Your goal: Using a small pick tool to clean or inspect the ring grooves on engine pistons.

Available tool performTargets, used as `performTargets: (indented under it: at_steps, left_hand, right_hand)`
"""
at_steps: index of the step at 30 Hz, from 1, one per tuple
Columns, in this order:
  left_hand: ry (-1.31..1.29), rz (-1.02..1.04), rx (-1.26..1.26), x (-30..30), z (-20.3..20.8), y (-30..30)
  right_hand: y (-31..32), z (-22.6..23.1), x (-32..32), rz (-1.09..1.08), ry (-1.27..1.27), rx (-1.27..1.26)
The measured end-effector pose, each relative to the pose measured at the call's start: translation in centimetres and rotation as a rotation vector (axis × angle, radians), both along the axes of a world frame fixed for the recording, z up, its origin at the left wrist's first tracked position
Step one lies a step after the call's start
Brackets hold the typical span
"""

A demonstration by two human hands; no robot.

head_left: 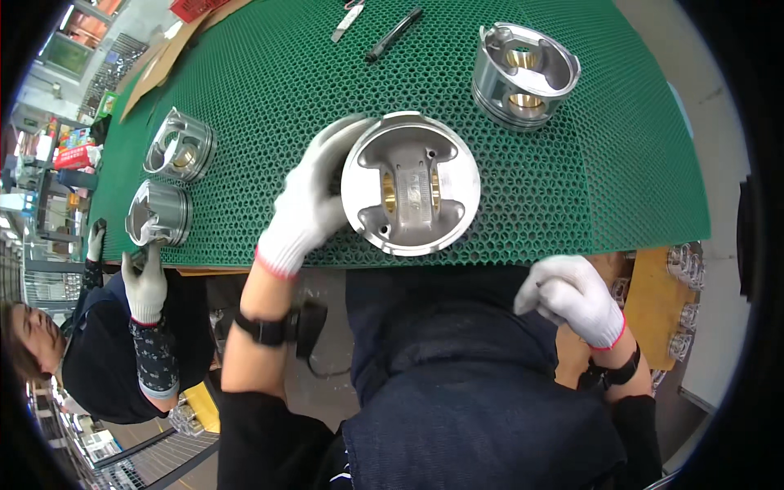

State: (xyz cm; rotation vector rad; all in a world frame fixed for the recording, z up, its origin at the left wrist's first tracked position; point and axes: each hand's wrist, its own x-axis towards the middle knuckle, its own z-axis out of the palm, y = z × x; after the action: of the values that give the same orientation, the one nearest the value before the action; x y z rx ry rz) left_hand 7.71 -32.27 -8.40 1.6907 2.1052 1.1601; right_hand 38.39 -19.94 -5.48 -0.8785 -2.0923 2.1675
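My left hand (306,192), in a white knit glove with a red cuff edge, grips the left side of a silver metal piston (355,184). The piston's hollow underside faces up, showing two brass-coloured bushings and small holes. Motion blurs the fingers slightly. My right hand (574,298), gloved the same way, hovers off the table's front edge near my waist. Its fingers are curled in, and whatever they may hold is hidden. Beyond, to the right, a second piston (498,82) stands on the green mat (523,204), hollow side up.
Two more pistons (196,151) are at the left, the nearer by a co-worker's gloved hand (147,290). A black pen (394,34) and a small blade-like tool (347,23) lie at the back. Flattened cardboard (159,73) rests far left. Wooden shelving (649,302) with metal parts stands lower right.
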Motion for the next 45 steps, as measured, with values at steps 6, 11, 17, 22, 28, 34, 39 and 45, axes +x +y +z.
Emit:
performTargets:
  at_steps: [6,11,17,22,28,34,39,45]
  left_hand:
    - [0.588,-0.215,0.097,7.9,7.0,3.6]
    - [0.793,-0.153,0.036,15.0,6.1,2.9]
    - [0.786,-0.165,0.017,15.1,7.0,3.9]
    - [0.713,-0.176,-0.236,13.7,8.6,6.6]
    - [0.643,-0.166,-0.359,11.6,8.9,7.5]
    - [0.094,0.017,0.198,4.3,3.5,0.1]
    - [0.676,0.387,0.114,-4.0,-1.1,-10.7]
    - [0.074,1.075,0.443,-12.0,-3.3,-20.7]
  right_hand:
    - [0.9,0.8,0.6,-0.179,0.096,0.088]
    - [1.0,0.5,2.6,-0.123,0.133,0.315]
    - [0.5,-0.2,1.2,-0.211,0.258,0.649]
    - [0.6,0.5,0.4,0.079,0.312,1.207]
    - [1.2,0.9,0.5,0.204,0.335,1.187]
    - [0.5,1.7,4.8,-0.249,0.444,0.736]
    - [0.4,4.6,5.1,-0.131,1.039,0.776]
    - [-4.2,9.5,14.5,-0.710,-0.039,0.446]
